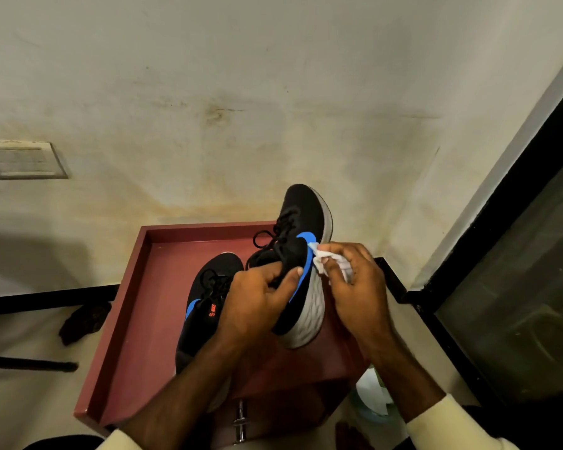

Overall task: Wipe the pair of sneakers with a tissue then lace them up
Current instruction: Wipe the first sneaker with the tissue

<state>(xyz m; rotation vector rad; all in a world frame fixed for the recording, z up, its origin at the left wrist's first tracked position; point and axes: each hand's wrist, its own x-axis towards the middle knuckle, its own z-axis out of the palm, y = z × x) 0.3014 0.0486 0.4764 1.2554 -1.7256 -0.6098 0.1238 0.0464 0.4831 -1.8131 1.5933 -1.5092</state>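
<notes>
A black sneaker (301, 222) with a blue swoosh and thick white sole is held up above the red cabinet top, tilted on its side with the toe pointing away. My left hand (260, 297) grips it around the collar, thumb on the blue swoosh. My right hand (355, 280) pinches a crumpled white tissue (322, 259) and presses it against the sneaker's side where the upper meets the sole. The second black sneaker (208, 293), with blue swoosh and orange logo, lies on the cabinet top to the left, partly hidden by my left forearm. Both have black laces in place.
The red cabinet top (137, 306) has a raised rim and stands against a stained cream wall. A dark cloth (85, 323) lies on the floor at the left. A glass door with a black frame (501, 254) is at the right. A plastic bag (371, 397) sits beside the cabinet.
</notes>
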